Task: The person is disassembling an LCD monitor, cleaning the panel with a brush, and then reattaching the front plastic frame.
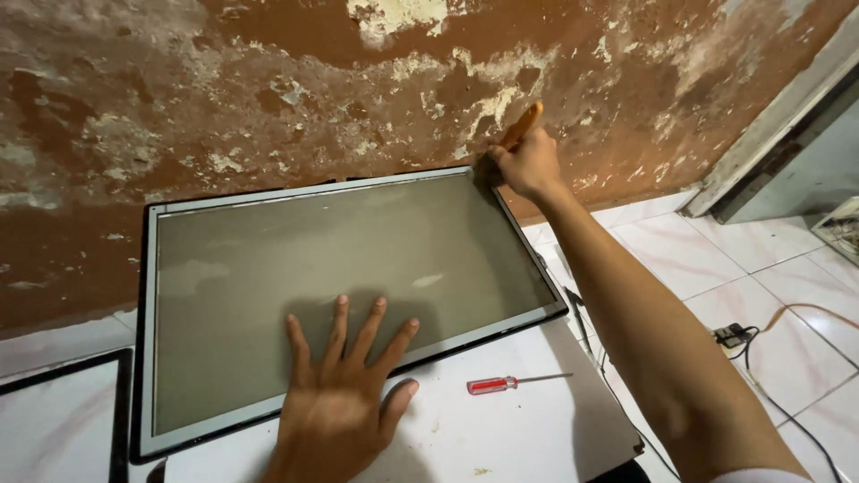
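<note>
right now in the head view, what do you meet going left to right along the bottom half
black-framed white panel → left hand flat on the grey display panel → red-handled screwdriver → right forearm → black plug → orange cable

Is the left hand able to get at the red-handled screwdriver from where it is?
Probably yes. The left hand lies flat and open on the grey panel, and the screwdriver lies just to its right on the white surface, with nothing between them.

grey flat screen panel (358, 259), leaning against wall
</note>
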